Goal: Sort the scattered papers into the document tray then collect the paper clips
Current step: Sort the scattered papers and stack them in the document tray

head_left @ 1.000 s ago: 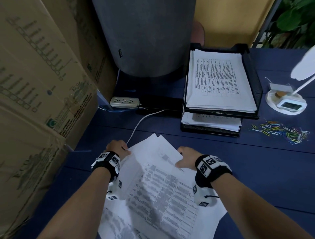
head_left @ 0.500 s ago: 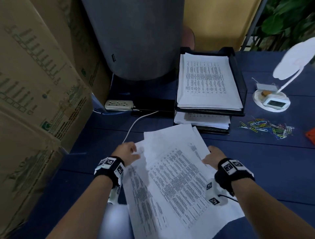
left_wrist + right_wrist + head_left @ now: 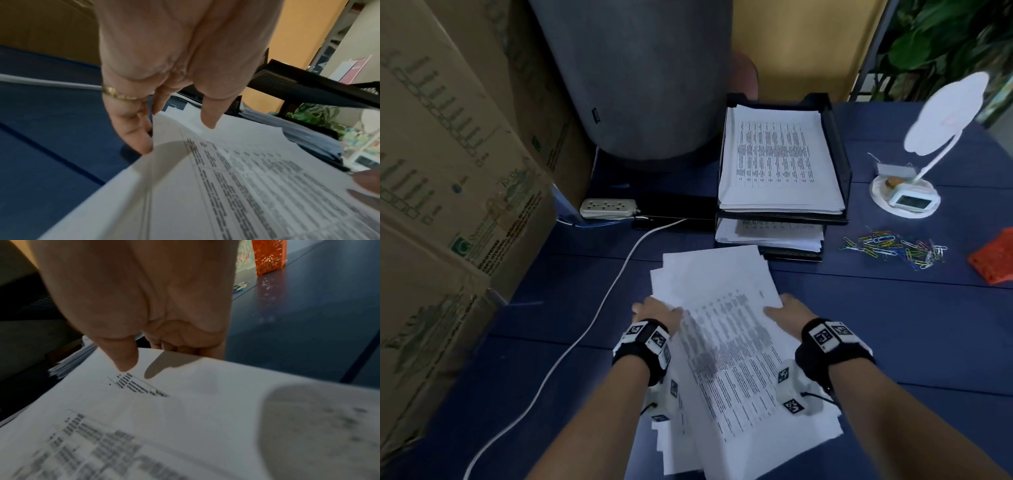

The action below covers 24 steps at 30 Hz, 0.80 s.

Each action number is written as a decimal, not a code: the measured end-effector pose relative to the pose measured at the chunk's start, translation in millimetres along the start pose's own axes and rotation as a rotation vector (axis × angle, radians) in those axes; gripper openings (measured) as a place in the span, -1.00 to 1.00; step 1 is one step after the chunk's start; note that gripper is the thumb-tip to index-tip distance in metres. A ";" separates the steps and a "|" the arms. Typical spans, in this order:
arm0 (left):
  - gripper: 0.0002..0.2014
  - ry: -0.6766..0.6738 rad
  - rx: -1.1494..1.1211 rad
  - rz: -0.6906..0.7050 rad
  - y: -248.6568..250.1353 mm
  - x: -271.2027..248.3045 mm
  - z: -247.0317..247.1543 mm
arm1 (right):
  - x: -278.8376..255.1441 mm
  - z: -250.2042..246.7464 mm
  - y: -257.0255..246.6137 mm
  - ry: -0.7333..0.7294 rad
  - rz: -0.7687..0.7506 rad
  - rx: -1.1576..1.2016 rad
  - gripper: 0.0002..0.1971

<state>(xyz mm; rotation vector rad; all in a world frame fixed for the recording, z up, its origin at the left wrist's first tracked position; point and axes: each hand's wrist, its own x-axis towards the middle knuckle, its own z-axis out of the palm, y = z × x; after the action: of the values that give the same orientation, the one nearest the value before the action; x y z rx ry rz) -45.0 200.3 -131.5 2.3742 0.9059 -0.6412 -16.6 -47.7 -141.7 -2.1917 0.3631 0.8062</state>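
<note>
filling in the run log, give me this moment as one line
stage: papers to tray | left hand: grips paper stack | right hand: grips stack | document tray: part filled | paper clips: uncollected

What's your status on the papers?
Left hand and right hand grip the papers by both edges. Tray just ahead, path open. Clips untouched.
</note>
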 end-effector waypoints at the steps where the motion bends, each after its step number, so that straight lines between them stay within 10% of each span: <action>1: -0.30 -0.014 -0.047 0.024 4.4 -0.8 2.3 | -1.3 5.3 -0.9 -0.011 -0.016 0.011 -0.50; 8: -0.17 0.153 -0.415 0.174 -17.3 7.3 8.8 | 0.8 8.4 16.7 -0.030 -0.106 0.303 -0.63; 13: -0.26 -0.114 -0.708 0.239 -17.6 -5.9 2.3 | -18.8 -10.5 -5.9 -0.077 -0.245 0.590 -0.63; 16: -0.69 0.154 -0.752 0.314 7.9 -31.4 -16.4 | -32.0 -27.0 -41.1 0.059 -0.404 0.524 -0.66; 24: -0.77 0.466 -1.002 0.841 88.4 -88.5 -97.2 | -72.4 -80.1 -126.2 0.414 -0.754 0.634 -0.45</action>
<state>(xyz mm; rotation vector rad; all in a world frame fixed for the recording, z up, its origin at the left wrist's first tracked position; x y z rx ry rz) -17.9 161.5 19.7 1.6865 0.1879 0.5979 24.2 -21.9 17.2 -1.6610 -0.0357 -0.1736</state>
